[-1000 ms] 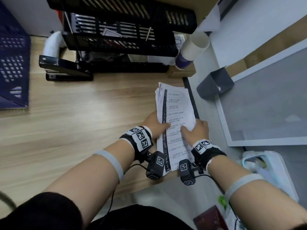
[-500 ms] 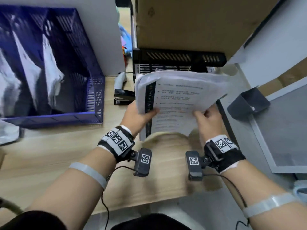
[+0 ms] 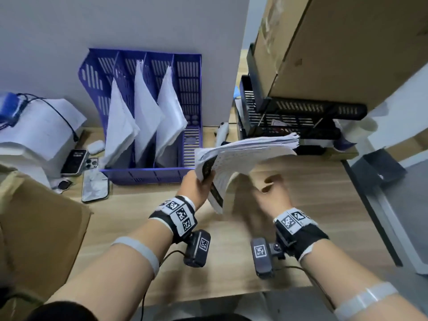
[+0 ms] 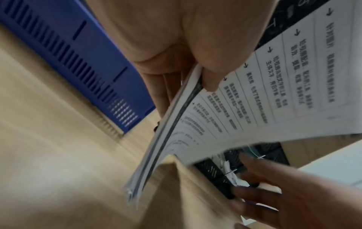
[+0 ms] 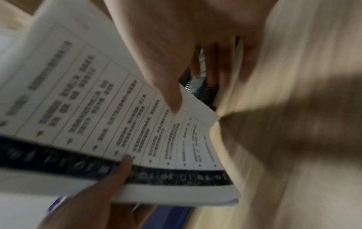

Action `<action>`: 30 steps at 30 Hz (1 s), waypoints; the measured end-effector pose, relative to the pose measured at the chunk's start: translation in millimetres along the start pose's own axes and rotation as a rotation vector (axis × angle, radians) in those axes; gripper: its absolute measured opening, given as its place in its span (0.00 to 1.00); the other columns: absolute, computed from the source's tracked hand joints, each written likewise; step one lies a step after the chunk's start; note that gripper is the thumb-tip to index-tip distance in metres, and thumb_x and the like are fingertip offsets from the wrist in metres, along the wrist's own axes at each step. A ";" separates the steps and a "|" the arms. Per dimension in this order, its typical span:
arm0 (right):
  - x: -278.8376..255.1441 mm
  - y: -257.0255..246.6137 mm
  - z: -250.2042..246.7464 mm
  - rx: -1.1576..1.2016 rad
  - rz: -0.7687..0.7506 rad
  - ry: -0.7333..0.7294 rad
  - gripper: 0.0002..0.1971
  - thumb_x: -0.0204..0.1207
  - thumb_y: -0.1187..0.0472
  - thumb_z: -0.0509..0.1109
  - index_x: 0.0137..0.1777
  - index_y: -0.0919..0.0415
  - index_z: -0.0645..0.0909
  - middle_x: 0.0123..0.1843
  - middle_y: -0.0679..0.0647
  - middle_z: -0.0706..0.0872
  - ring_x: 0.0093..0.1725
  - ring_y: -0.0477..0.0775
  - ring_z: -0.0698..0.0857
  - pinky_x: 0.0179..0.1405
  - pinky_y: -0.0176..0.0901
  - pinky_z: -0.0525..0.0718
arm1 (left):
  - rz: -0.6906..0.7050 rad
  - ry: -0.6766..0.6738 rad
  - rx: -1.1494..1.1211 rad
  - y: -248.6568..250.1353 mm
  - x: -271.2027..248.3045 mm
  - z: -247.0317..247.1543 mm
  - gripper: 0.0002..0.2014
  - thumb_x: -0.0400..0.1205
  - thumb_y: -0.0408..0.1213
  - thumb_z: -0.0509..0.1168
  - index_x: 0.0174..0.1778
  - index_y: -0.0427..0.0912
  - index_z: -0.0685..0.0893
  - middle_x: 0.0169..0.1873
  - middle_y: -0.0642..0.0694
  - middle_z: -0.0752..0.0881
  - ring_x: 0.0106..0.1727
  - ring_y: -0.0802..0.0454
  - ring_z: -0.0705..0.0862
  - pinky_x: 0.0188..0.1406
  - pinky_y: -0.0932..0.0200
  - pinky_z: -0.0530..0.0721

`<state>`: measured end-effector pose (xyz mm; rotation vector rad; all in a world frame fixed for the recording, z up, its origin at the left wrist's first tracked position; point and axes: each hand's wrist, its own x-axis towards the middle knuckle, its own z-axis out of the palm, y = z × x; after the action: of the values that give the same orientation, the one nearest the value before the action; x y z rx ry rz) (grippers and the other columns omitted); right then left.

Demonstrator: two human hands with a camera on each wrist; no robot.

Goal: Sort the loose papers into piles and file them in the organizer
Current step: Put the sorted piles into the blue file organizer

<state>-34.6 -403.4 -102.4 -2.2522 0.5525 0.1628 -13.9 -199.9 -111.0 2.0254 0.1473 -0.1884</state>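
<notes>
A stack of printed papers [image 3: 245, 156] with a black strip along one edge hangs above the wooden desk [image 3: 301, 200], sagging to the right. My left hand [image 3: 196, 186] grips its left edge, thumb on top [image 4: 211, 72]. My right hand [image 3: 271, 193] is off the stack, just right of and below it, fingers relaxed and blurred [image 5: 176, 62]. The blue organizer [image 3: 143, 112] stands at the back left. Its three left slots hold papers; the right slot [image 3: 191, 126] shows only its floor.
A black mesh tray rack [image 3: 301, 117] stands at the back right under a cardboard box [image 3: 335, 47]. Two phones [image 3: 95, 185] and an earbud case lie left of the organizer. A brown box [image 3: 37, 223] sits at the near left. The desk's right edge [image 3: 370, 209] is close.
The stack rose off the desk's right side and swung left toward the blue organizer. My right hand has let go of it; the left hand alone holds it now.
</notes>
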 end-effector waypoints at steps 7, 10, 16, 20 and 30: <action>-63.4 -112.8 41.7 -0.267 -0.509 -0.444 0.26 0.74 0.39 0.70 0.62 0.58 0.81 0.60 0.52 0.85 0.65 0.51 0.80 0.76 0.44 0.70 | 0.348 -0.025 0.182 20.7 -8.8 -47.8 0.23 0.75 0.33 0.70 0.65 0.59 0.85 0.52 0.53 0.91 0.55 0.53 0.89 0.57 0.59 0.86; -75.2 -133.1 57.9 -0.191 -0.428 -0.206 0.26 0.81 0.62 0.68 0.78 0.64 0.70 0.72 0.55 0.78 0.76 0.56 0.73 0.77 0.37 0.62 | 0.352 -0.069 -0.021 23.7 -5.7 -60.5 0.21 0.80 0.38 0.63 0.69 0.60 0.82 0.66 0.58 0.85 0.69 0.59 0.82 0.72 0.57 0.78; -65.9 -173.0 17.1 0.120 -0.166 -0.028 0.14 0.80 0.66 0.60 0.51 0.75 0.85 0.49 0.63 0.90 0.52 0.61 0.86 0.48 0.39 0.82 | 0.482 -0.216 -0.069 12.4 1.6 -89.8 0.36 0.79 0.42 0.73 0.83 0.51 0.66 0.80 0.56 0.70 0.80 0.65 0.66 0.83 0.58 0.64; -70.2 -179.8 4.3 0.116 -0.219 -0.132 0.14 0.78 0.66 0.58 0.51 0.74 0.83 0.48 0.70 0.88 0.38 0.66 0.91 0.45 0.61 0.90 | 0.303 -0.403 -0.133 1.5 13.5 -104.3 0.45 0.73 0.64 0.70 0.85 0.60 0.57 0.82 0.60 0.66 0.81 0.61 0.68 0.81 0.55 0.66; -78.5 -205.3 -1.2 -0.042 -0.273 -0.240 0.15 0.80 0.63 0.59 0.60 0.69 0.82 0.64 0.58 0.79 0.33 0.60 0.92 0.35 0.51 0.92 | 0.184 -0.133 -0.019 -20.0 36.7 -130.3 0.38 0.81 0.42 0.69 0.85 0.54 0.58 0.81 0.43 0.61 0.84 0.49 0.60 0.82 0.55 0.57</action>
<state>-14.9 -256.9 60.3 -2.2811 0.1133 0.3017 27.3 -73.5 -78.5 1.9877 -0.1202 -0.2039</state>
